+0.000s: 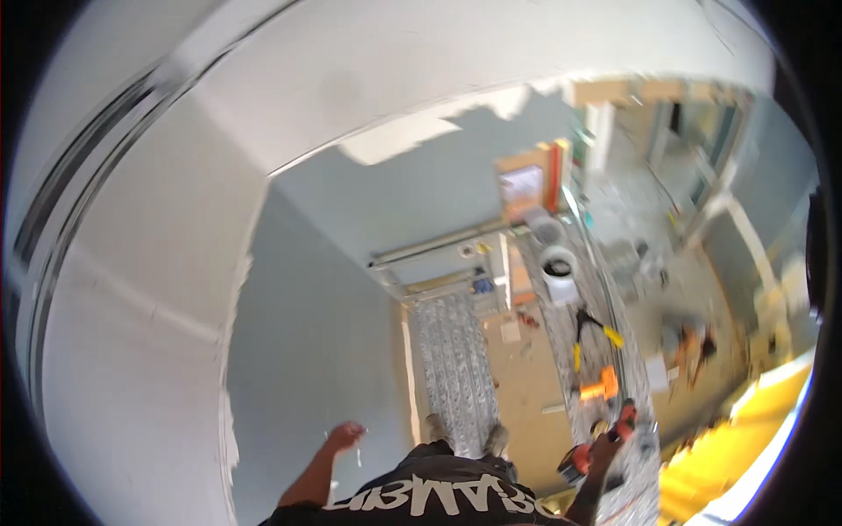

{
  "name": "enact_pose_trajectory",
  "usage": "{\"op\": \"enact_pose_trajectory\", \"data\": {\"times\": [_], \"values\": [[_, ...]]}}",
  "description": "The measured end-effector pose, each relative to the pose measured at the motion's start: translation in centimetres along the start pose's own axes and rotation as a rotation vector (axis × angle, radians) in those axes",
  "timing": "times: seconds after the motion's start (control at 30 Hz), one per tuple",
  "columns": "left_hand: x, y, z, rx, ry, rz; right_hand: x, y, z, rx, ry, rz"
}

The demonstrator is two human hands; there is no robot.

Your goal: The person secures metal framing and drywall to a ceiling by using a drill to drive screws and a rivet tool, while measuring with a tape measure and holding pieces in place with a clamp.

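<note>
At the lower right, my right hand is closed on a red-and-black cordless drill, beside a long grey-speckled board. My left hand is raised at the lower left in front of the blue-grey wall. Its fingers are drawn together, and a thin pale thing shows just below them, too blurred to name. On the speckled board ahead of the drill lie an orange tool of unclear kind and a cutter-like tool with yellow handles.
Farther along the board stand a white bucket and a greyish bucket. My feet are by a grey-speckled strip. White panels rise close on the left and overhead. Yellow material fills the lower right. Beyond is a cluttered floor.
</note>
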State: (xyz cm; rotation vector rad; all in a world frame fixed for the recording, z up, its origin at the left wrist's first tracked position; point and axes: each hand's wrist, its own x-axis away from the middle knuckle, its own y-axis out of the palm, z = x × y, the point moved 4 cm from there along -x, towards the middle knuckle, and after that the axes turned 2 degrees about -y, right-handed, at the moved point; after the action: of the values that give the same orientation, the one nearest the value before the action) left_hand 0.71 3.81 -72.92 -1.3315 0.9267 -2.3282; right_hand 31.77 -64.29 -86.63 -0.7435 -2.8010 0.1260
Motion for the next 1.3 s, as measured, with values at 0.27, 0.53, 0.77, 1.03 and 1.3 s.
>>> {"op": "enact_pose_trajectory", "data": {"times": [0.27,0.53,0.77,1.03,1.3], "values": [[20.0,-26.0,13.0,1.130,0.740,1.107,15.5,26.2,-33.2,-0.108,-0.217,-0.945],[40.4,-43.7,15.3,1.203,1.840,1.345,33.4,35.2,-60.2,-0.243,-0.834,-1.460],[49.7,-56.0,18.2,1.110,2.230,1.091,51.3,33.7,-75.1,-0.898,-1.011,-1.612],[51.1,-56.9,22.0,0.627,2.393,0.937,57.9,33.9,-80.8,-0.815,-1.211,-1.626],[50.8,-57.8,22.6,0.363,2.457,0.730,58.7,34.6,-80.8,-0.822,-1.169,-1.676]]}}
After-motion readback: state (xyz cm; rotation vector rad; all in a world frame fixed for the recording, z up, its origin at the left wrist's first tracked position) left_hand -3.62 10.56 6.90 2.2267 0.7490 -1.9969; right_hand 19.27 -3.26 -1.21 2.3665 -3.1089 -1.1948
